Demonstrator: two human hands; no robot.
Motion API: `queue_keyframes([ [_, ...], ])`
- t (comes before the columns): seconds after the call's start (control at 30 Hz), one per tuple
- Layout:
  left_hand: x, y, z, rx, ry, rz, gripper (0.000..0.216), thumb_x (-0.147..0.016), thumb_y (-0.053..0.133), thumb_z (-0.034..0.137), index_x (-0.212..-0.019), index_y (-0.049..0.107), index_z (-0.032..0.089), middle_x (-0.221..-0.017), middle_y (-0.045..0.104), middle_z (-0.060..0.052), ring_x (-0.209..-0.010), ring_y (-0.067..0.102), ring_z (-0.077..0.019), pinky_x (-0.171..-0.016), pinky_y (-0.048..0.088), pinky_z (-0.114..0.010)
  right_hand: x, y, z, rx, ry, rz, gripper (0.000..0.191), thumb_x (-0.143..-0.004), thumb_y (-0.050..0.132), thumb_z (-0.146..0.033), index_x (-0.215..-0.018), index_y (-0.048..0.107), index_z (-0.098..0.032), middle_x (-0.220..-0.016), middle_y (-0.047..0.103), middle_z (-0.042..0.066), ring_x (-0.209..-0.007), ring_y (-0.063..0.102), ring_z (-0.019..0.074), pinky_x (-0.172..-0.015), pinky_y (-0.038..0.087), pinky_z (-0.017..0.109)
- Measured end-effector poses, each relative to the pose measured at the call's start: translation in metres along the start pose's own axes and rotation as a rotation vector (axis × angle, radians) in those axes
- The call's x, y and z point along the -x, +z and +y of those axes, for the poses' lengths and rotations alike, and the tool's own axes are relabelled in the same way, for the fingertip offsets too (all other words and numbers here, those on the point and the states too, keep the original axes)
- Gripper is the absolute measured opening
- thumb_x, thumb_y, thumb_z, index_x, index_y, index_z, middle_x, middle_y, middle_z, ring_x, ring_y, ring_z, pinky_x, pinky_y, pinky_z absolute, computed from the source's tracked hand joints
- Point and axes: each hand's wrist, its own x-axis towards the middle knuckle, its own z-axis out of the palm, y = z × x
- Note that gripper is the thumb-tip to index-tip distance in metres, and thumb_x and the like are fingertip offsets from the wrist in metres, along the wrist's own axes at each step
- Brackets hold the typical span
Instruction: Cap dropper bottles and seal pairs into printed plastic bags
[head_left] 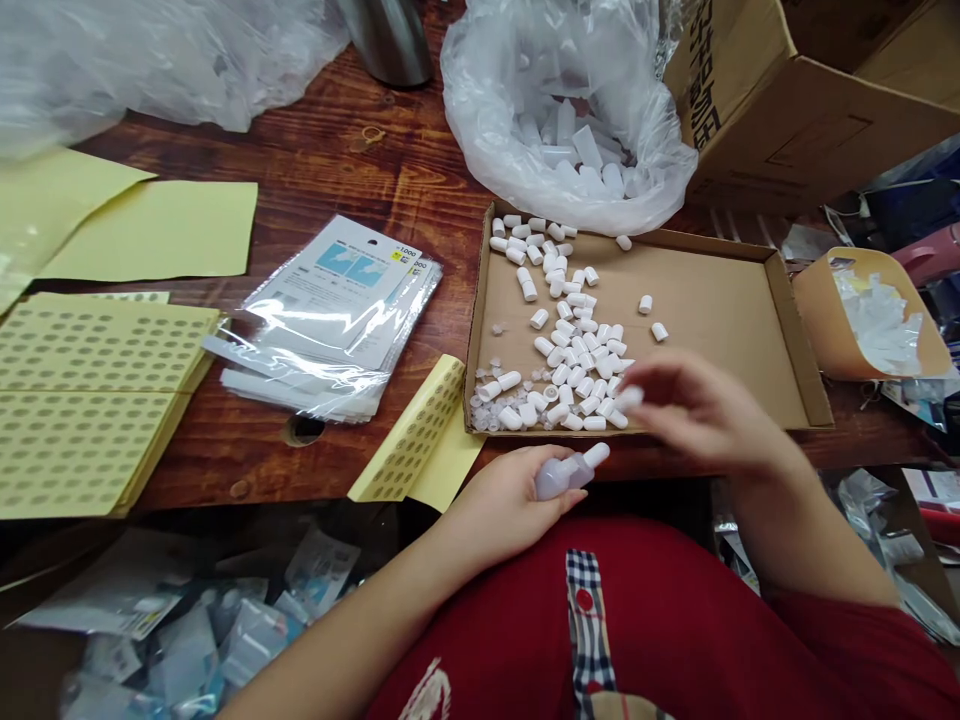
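Note:
My left hand (510, 505) is closed around small translucent plastic bottles (553, 478); one has a white cap (597, 456) pointing up and right. How many bottles lie in the palm I cannot tell. Over the front edge of a shallow cardboard tray (720, 330), my right hand (694, 415) pinches a white cap (630, 398), slightly blurred. Many loose white caps (577, 345) are heaped in the tray's left half, with small clear plastic pieces (487, 412) in its front left corner.
Behind the tray stands an open plastic bag (570, 190) of translucent bottles, beside a cardboard box (817, 120). An orange bin (817, 310) is at right. To the left lie clear packets with printed cards (337, 310), yellow sticker sheets (97, 400) and a curled sheet (420, 440). Filled packets (187, 640) sit below the table.

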Motion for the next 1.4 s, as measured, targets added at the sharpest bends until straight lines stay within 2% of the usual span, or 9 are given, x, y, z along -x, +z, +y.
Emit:
queue_keyframes([
  [0.13, 0.0, 0.0, -0.001, 0.044, 0.089, -0.005, 0.034, -0.078, 0.064, 0.034, -0.108, 0.068, 0.019, -0.105, 0.073, -0.006, -0.094, 0.067, -0.0251, -0.083, 0.051, -0.033, 0.008, 0.034, -0.013, -0.099, -0.317, -0.2, 0.021, -0.092, 0.056, -0.019, -0.112, 0.06, -0.021, -0.105, 0.07, 0.007, -0.1, 0.064, 0.0151, -0.088, 0.051, 0.029],
  [0.37, 0.001, 0.0, -0.001, -0.045, 0.123, -0.005, 0.04, -0.079, 0.064, 0.033, -0.116, 0.066, 0.018, -0.115, 0.07, -0.009, -0.105, 0.064, -0.0281, -0.091, 0.049, -0.036, 0.005, 0.038, -0.005, -0.082, -0.33, -0.237, 0.019, -0.092, 0.054, -0.016, -0.109, 0.063, -0.018, -0.108, 0.071, 0.007, -0.102, 0.064, 0.0146, -0.09, 0.051, 0.029],
  [0.57, 0.001, -0.001, 0.001, -0.083, 0.131, -0.037, 0.032, -0.081, 0.06, 0.036, -0.109, 0.069, 0.022, -0.107, 0.072, -0.007, -0.098, 0.066, -0.0277, -0.083, 0.05, -0.035, -0.002, 0.041, -0.009, 0.327, -0.396, -0.184, 0.028, -0.091, 0.056, -0.04, -0.084, 0.068, -0.017, -0.085, 0.07, 0.008, -0.099, 0.061, 0.0227, -0.098, 0.045, 0.042],
  [0.73, 0.002, -0.002, 0.001, -0.073, 0.107, -0.037, 0.034, -0.081, 0.061, 0.04, -0.108, 0.067, 0.021, -0.108, 0.072, -0.007, -0.099, 0.065, -0.0278, -0.084, 0.049, -0.035, -0.006, 0.035, -0.015, 0.388, -0.456, -0.187, 0.034, -0.088, 0.058, -0.046, -0.108, 0.066, -0.019, -0.127, 0.056, 0.013, -0.126, 0.043, 0.0272, -0.105, 0.039, 0.044],
  [0.87, 0.002, -0.003, 0.002, -0.108, 0.115, -0.059, 0.028, -0.081, 0.06, 0.037, -0.102, 0.069, 0.022, -0.104, 0.072, -0.006, -0.094, 0.066, -0.0272, -0.078, 0.05, -0.034, -0.006, 0.037, -0.017, 0.446, -0.503, -0.16, 0.031, -0.093, 0.051, -0.04, -0.081, 0.067, -0.018, -0.094, 0.066, 0.008, -0.101, 0.055, 0.0225, -0.096, 0.045, 0.04],
  [1.0, 0.002, -0.005, 0.003, -0.051, 0.106, -0.057, 0.028, -0.08, 0.062, 0.038, -0.102, 0.068, 0.021, -0.1, 0.073, -0.005, -0.091, 0.067, -0.0258, -0.077, 0.05, -0.032, -0.005, 0.042, -0.017, 0.42, -0.489, -0.146, 0.031, -0.091, 0.053, -0.045, -0.099, 0.067, -0.018, -0.12, 0.06, 0.012, -0.116, 0.05, 0.025, -0.1, 0.044, 0.042],
  [1.13, 0.004, -0.005, 0.003, -0.059, 0.13, -0.085, 0.023, -0.08, 0.061, 0.034, -0.097, 0.068, 0.021, -0.099, 0.073, -0.005, -0.091, 0.066, -0.0253, -0.078, 0.049, -0.033, -0.003, 0.042, -0.019, 0.443, -0.481, -0.159, 0.031, -0.095, 0.047, -0.039, -0.087, 0.066, -0.017, -0.109, 0.065, 0.012, -0.108, 0.055, 0.0238, -0.093, 0.048, 0.04],
  [1.27, 0.003, -0.005, 0.002, -0.02, 0.115, -0.087, 0.032, -0.078, 0.064, 0.039, -0.105, 0.067, 0.021, -0.103, 0.072, -0.005, -0.094, 0.066, -0.0263, -0.081, 0.049, -0.035, -0.006, 0.04, -0.022, 0.378, -0.473, -0.261, 0.036, -0.094, 0.047, -0.044, -0.108, 0.062, -0.014, -0.123, 0.06, 0.016, -0.113, 0.054, 0.0225, -0.095, 0.048, 0.037],
  [1.4, 0.003, -0.007, 0.002, 0.016, 0.084, -0.106, 0.023, -0.078, 0.064, 0.036, -0.093, 0.067, 0.019, -0.095, 0.072, -0.006, -0.087, 0.066, -0.0251, -0.077, 0.049, -0.033, -0.009, 0.043, -0.022, 0.464, -0.51, -0.22, 0.031, -0.098, 0.042, -0.034, -0.092, 0.064, -0.014, -0.092, 0.068, 0.009, -0.093, 0.059, 0.0211, -0.087, 0.049, 0.036],
])
